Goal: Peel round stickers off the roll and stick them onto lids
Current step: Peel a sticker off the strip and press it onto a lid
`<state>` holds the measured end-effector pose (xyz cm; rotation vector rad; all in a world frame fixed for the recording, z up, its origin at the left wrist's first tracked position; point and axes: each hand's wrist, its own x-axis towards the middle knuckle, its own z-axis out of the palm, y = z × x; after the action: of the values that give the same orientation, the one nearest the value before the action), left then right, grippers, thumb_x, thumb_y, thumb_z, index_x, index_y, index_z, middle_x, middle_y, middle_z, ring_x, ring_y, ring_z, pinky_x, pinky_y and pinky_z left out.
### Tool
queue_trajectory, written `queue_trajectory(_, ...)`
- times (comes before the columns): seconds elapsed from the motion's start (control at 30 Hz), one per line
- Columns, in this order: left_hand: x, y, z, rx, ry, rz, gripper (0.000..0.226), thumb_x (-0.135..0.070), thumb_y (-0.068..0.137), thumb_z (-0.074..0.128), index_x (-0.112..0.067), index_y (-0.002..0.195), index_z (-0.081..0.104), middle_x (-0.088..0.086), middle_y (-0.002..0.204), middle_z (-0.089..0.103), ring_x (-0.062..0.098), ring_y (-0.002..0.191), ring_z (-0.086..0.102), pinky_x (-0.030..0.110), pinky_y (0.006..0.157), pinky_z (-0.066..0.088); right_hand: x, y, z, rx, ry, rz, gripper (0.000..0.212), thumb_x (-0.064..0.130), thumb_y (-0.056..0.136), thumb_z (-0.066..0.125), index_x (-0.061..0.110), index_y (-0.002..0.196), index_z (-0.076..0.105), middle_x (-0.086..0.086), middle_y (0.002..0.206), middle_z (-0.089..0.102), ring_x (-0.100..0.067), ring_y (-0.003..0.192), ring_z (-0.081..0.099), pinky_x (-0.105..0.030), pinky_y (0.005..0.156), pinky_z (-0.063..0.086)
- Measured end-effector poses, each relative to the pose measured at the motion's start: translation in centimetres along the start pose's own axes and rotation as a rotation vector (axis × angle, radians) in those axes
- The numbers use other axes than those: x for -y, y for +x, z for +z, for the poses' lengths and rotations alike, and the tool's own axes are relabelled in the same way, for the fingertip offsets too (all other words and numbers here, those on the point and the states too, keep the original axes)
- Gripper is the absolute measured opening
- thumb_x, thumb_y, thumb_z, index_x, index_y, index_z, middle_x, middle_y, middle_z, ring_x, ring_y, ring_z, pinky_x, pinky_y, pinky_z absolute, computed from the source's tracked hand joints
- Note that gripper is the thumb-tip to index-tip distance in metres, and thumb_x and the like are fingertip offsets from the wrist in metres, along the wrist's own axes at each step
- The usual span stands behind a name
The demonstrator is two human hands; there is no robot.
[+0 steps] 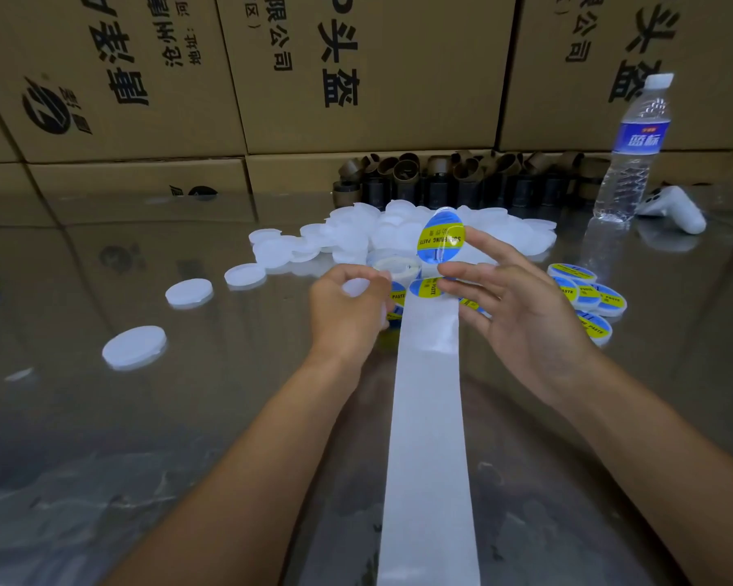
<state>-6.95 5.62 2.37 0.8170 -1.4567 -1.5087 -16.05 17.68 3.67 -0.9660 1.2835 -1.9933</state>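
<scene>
Place: a warehouse packing bench, set against stacked stock.
Backdrop, 10 to 2 o'clock: brown shipping cartons [356,78] printed with black Chinese characters and a logo, piled into a wall.
Bench: a glossy tabletop [102,437] that mirrors the boxes.
12 o'clock: a heap of plain white lids [356,230]; behind it, a row of empty cardboard roll cores [441,171].
3 o'clock: labelled lids [589,293] in blue and yellow, stacked together.
6 o'clock: a bare white backing strip [428,458] running to the frame's edge.
Centre: a worker's left hand [348,306] grips a lid [356,286]; the right hand [521,306] pinches a sticker [441,238].
2 o'clock: a water bottle [635,154].
</scene>
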Motion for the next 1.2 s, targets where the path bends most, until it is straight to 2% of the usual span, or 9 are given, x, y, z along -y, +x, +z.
queue_trajectory(0.13,-0.9,0.6,-0.8,-0.068,-0.426,-0.15,0.009,-0.013,0.092,0.06,-0.01,0.083,0.06,0.002,0.069,0.066,0.013,0.053,0.063,0.022,0.047,0.053,-0.1,0.0,0.1,0.007,0.044,0.015,0.034,0.005,0.089,0.047,0.028,0.107,0.064,-0.001,0.087,0.072,-0.012,0.085,0.068,-0.015,0.068,0.053)
queue_trajectory(0.27,-1.3,0.0,-1.0,0.345,-0.796,-0.37,0.024,-0.028,0.093,0.053,-0.011,0.076,0.056,0.007,0.073,0.07,0.021,0.062,0.069,0.028,0.055,0.057,-0.2,0.1,0.1,0.016,0.047,0.021,0.033,0.005,0.088,0.048,0.026,0.109,0.064,-0.001,0.086,0.072,-0.013,0.083,0.067,-0.018,0.07,0.052)
queue_trajectory(0.37,-1.2,-0.7,-0.6,0.629,-0.687,-0.414,0.032,-0.039,0.084,0.056,-0.008,0.077,0.061,0.011,0.078,0.069,0.026,0.068,0.069,0.036,0.063,0.059,-0.2,0.1,0.2,0.014,0.023,0.009,0.033,0.005,0.088,0.048,0.025,0.109,0.064,-0.005,0.089,0.071,-0.015,0.081,0.067,-0.026,0.077,0.047)
queue_trajectory(0.47,-0.6,-1.1,-0.1,0.764,-0.434,-0.408,0.044,-0.049,0.085,0.048,-0.012,0.077,0.068,0.008,0.082,0.07,0.024,0.072,0.068,0.036,0.075,0.055,-0.3,0.1,0.2,-0.065,-0.029,-0.042,0.031,0.005,0.087,0.05,0.027,0.103,0.066,0.0,0.08,0.071,-0.012,0.077,0.066,-0.03,0.078,0.044)
queue_trajectory(0.6,0.1,-0.8,0.1,0.684,-0.288,-0.421,0.046,-0.048,0.097,0.04,-0.013,0.074,0.06,0.009,0.077,0.071,0.025,0.069,0.068,0.034,0.077,0.05,-0.1,0.1,-0.2,-0.148,-0.029,-0.095,0.032,0.007,0.088,0.053,0.035,0.094,0.068,0.006,0.072,0.064,-0.007,0.076,0.062,-0.028,0.081,0.042)
queue_trajectory(0.73,0.1,-0.8,0.3,0.608,-0.258,-0.406,0.047,-0.046,0.098,0.038,-0.009,0.078,0.058,0.013,0.079,0.07,0.027,0.071,0.066,0.035,0.082,0.049,0.1,0.0,-0.2,-0.058,0.027,-0.087,0.027,0.01,0.078,0.061,0.035,0.08,0.071,0.007,0.073,0.053,-0.006,0.072,0.055,-0.027,0.078,0.043)
queue_trajectory(0.9,-0.2,-1.1,0.6,0.521,-0.312,-0.424,0.046,-0.044,0.1,0.036,-0.004,0.111,0.055,0.017,0.102,0.063,0.027,0.089,0.061,0.037,0.091,0.045,0.2,-0.2,-0.1,0.09,0.033,-0.074,0.021,0.014,0.068,0.063,0.032,0.079,0.067,-0.004,0.097,0.061,-0.013,0.086,0.062,-0.028,0.081,0.049)
queue_trajectory(1.07,-0.1,-0.9,0.6,0.485,-0.283,-0.403,0.045,-0.043,0.099,0.037,-0.006,0.084,0.059,0.013,0.083,0.068,0.022,0.074,0.064,0.032,0.076,0.051,0.1,-0.3,-0.1,0.113,0.011,-0.111,0.031,-0.002,0.08,0.056,0.028,0.086,0.064,-0.002,0.091,0.07,-0.015,0.084,0.066,-0.025,0.076,0.053)
queue_trajectory(1.2,-0.1,-1.0,0.6,0.468,-0.268,-0.38,0.043,-0.04,0.1,0.038,-0.005,0.089,0.061,0.01,0.08,0.07,0.023,0.08,0.064,0.034,0.081,0.05,0.0,-0.2,-0.1,0.098,0.004,-0.115,0.029,-0.001,0.081,0.056,0.026,0.091,0.061,-0.003,0.086,0.069,-0.019,0.086,0.066,-0.025,0.077,0.054)
